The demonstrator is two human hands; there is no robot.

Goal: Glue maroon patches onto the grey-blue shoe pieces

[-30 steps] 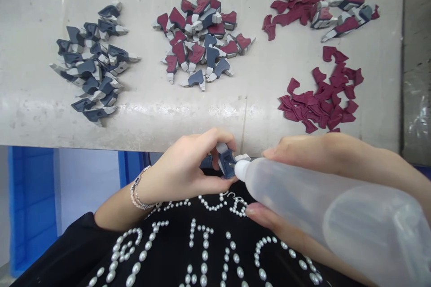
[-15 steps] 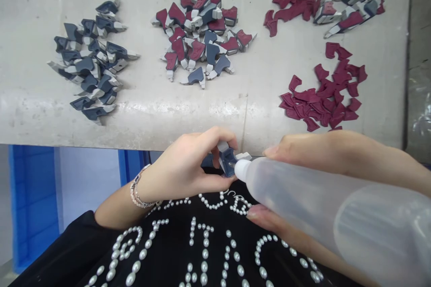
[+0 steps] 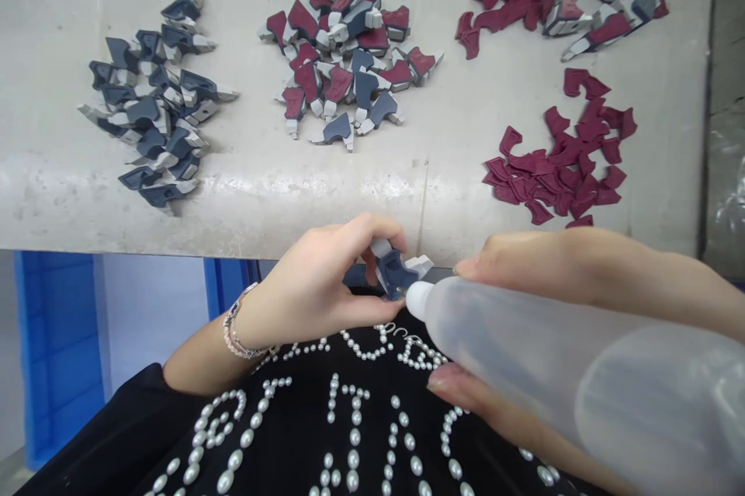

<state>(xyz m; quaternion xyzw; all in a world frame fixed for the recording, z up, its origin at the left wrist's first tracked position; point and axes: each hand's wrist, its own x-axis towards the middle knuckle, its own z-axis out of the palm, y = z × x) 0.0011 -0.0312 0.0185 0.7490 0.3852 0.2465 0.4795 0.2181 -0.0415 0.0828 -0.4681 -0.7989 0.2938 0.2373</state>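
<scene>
The left hand (image 3: 308, 282) was closed in a pinch, its thumb and bent fingers gripping a small slate-blue and grey moulded part (image 3: 394, 272) just in front of the person's chest. The part lay tilted, its long axis running roughly side to side, with a grey tab rising toward the far side of the hand and a pale tab pointing right, toward the other hand. The right hand (image 3: 541, 267) was curled around a translucent plastic squeeze bottle (image 3: 524, 372), with the fingers on top and the thumb beneath. The bottle's long axis slanted from the lower right up to its white nozzle (image 3: 418, 300), which sat right at the part's lower edge; whether the two touched could not be told. The left hand was the nearer, holding the part directly, while the right hand stayed a bottle's length back from the nozzle.

A beaded bracelet (image 3: 241, 329) circled the left wrist, and a black top with pearl lettering (image 3: 349, 422) lay below both hands. Beyond the hands ran the edge of a pale, scuffed bench (image 3: 244, 209). On it, ahead and to the left, lay a pile of slate-blue parts (image 3: 148, 112); straight ahead, a pile of maroon-and-blue parts (image 3: 343, 61); ahead and to the right, loose maroon pieces (image 3: 559, 178). Below the bench, left of the hands, stood a blue crate (image 3: 58, 348).
</scene>
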